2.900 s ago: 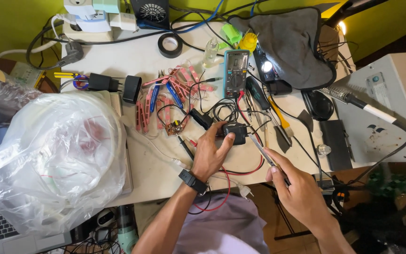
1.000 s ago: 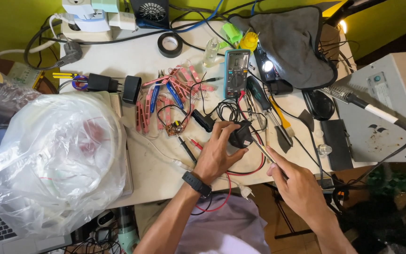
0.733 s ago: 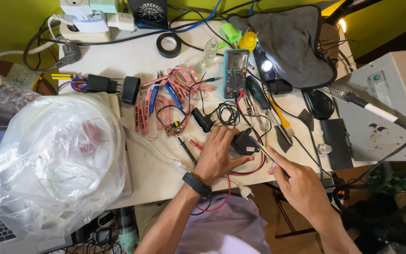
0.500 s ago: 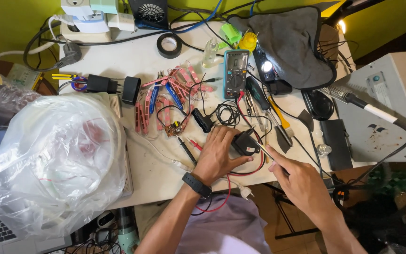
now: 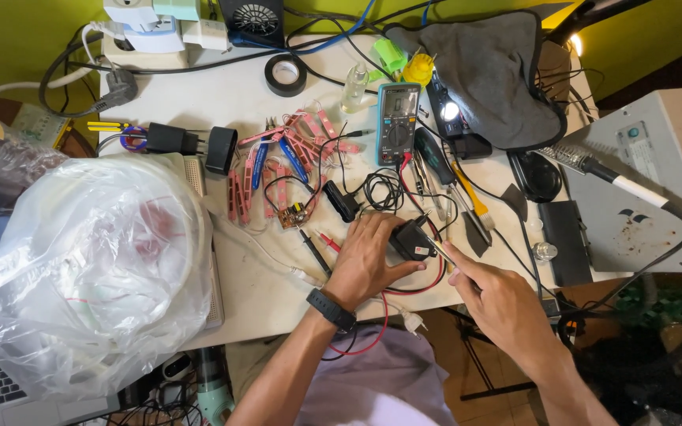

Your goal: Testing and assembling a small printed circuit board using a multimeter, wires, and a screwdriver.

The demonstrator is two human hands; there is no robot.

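Two hands over cluttered white table (image 5: 222,102): left hand (image 5: 369,264), black wristband, fingers clamped round small black plastic adapter block (image 5: 410,241) near table's front edge. Right hand (image 5: 499,304) pinches thin metal probe (image 5: 441,252), tip touching block. Teal multimeter (image 5: 398,122) sits behind.

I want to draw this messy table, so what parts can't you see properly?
Head view:
- Black adapter: partly covered by the left hand.
- Thin tool in the right hand: too small to name.
- Plastic bag: cloudy, contents unclear.
- Laptop: cut by the bottom-left edge.
- Items under the grey cloth: hidden.
- Meter screen: too small to read.
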